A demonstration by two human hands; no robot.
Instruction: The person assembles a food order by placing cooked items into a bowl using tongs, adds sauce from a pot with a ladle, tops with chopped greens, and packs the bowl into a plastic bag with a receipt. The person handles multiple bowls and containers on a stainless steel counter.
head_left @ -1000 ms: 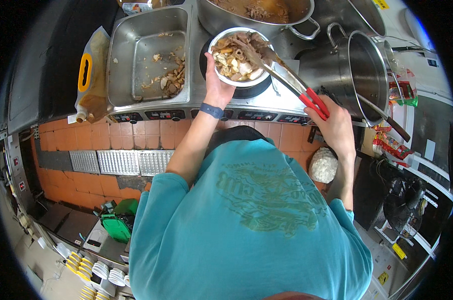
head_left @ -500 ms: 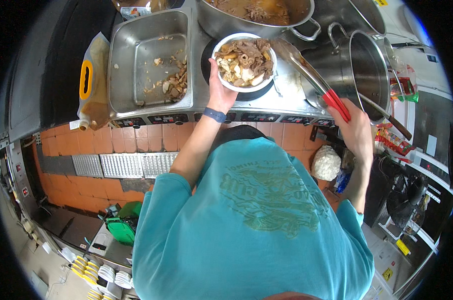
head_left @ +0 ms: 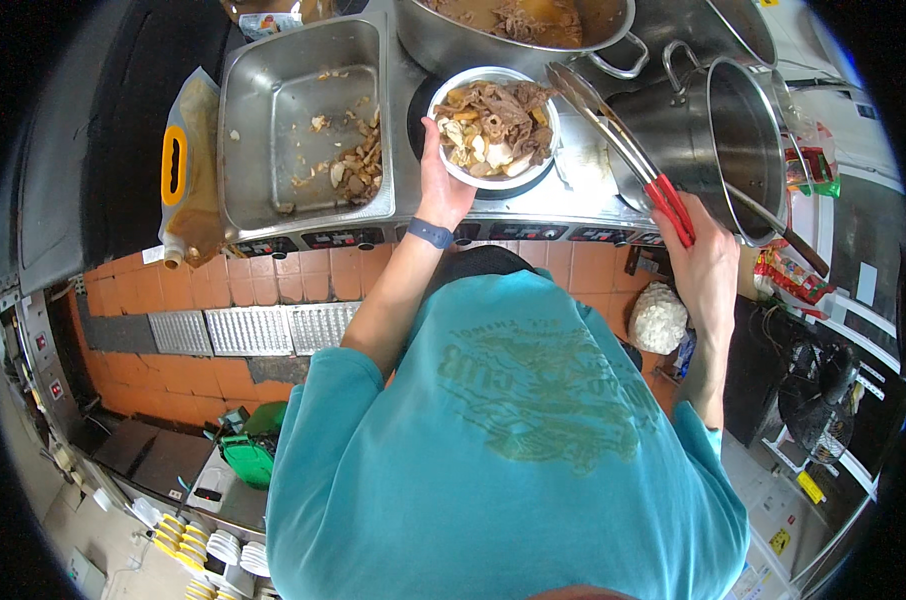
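A white bowl (head_left: 495,184) heaped with sliced brown meat and pale pieces (head_left: 498,120) rests in my left hand (head_left: 447,190). The thumb lies along its left rim and the other fingers are hidden beneath it. My right hand (head_left: 701,240) is closed round the red handles of metal tongs (head_left: 613,135). Their tips are slightly apart, just right of the bowl's upper rim, and nothing shows between them. Behind the bowl stands a large pot (head_left: 613,50) of brown broth with meat in it. To its left, a steel pan (head_left: 263,130) contains scattered meat and pale scraps.
A tall steel pot (head_left: 663,125) stands on the right, with a dark-handled utensil (head_left: 773,225) leaning across it. At the left is a pouch of brown liquid with a yellow handle (head_left: 174,165). Control knobs line the counter's front edge (head_left: 323,238) above an orange tiled floor (head_left: 203,385).
The tong tips have risen slightly away from the bowl's right side and show more clearly. My right hand has shifted a little. The bowl stays in my left hand.
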